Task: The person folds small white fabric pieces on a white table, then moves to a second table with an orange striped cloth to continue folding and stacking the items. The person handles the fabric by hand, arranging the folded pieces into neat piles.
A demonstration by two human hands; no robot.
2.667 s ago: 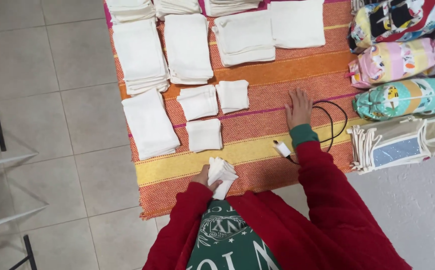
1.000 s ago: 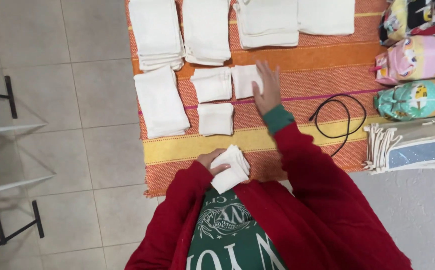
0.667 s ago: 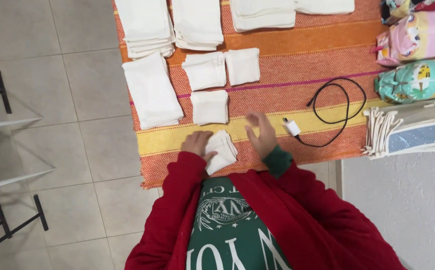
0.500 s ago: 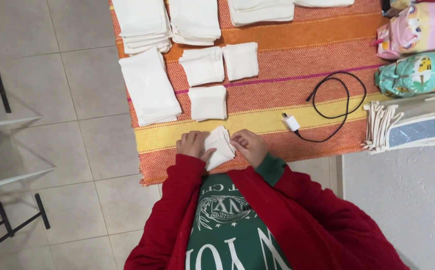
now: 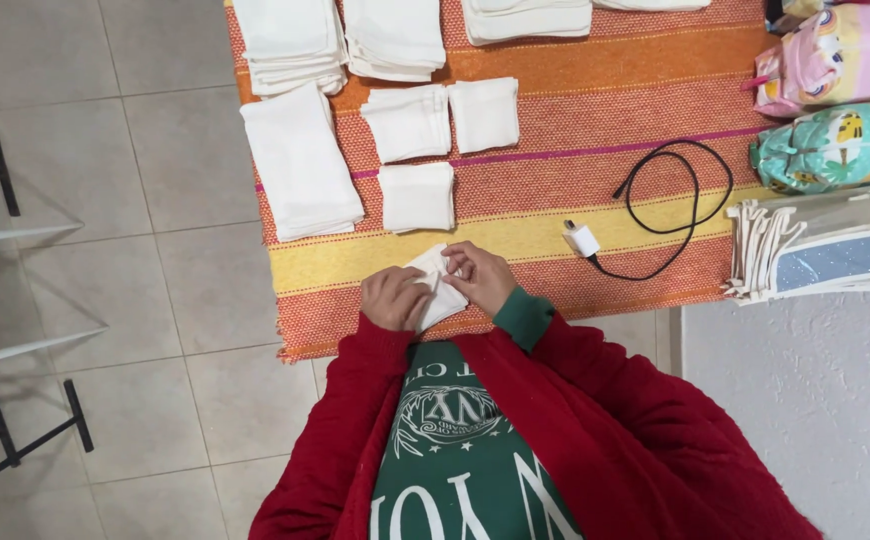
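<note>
Single head cam, no second view overlapping it. It's looking almost straight down from above the person's own chest, facing the striped cloth [image 5: 595,180] on the table edge. It's sitting close: red sleeves [image 5: 595,430] are filling the bottom, both hands meeting just below centre. Tiled floor [image 5: 105,250] is showing at left, white wall [image 5: 805,400] at lower right.

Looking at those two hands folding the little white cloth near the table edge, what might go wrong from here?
1. The small white cloth is held by both the left hand and right hand close to the striped table cover's near edge; a slip could drop it onto the tiled floor.
2. The black cable with its white plug lies beside the right hand; a sleeve might snag it.
</note>
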